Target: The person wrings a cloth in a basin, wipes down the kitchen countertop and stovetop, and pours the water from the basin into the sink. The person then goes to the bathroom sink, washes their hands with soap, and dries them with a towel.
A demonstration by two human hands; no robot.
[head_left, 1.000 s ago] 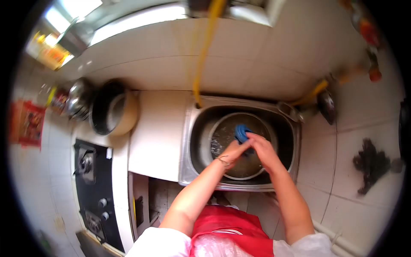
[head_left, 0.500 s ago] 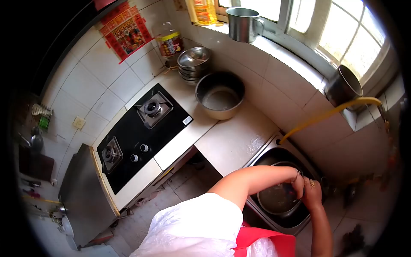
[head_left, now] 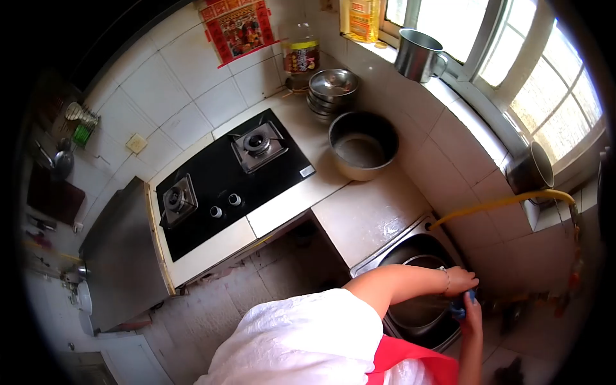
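My left hand reaches over the far right rim of the sink, its fingers bent round something I cannot make out. Close below it, my right hand grips a small blue object, whose kind is unclear. Under both hands a round metal pan sits in the sink, partly covered by my left forearm.
Left of the sink, a large pot and stacked metal bowls stand on the counter beside a black gas stove. A yellow hose runs to the sink's corner. A metal mug stands on the windowsill.
My hands were together over the pan's right side; now they are apart, with the left one farther back. The blue object now shows in my right hand. The view has shifted.
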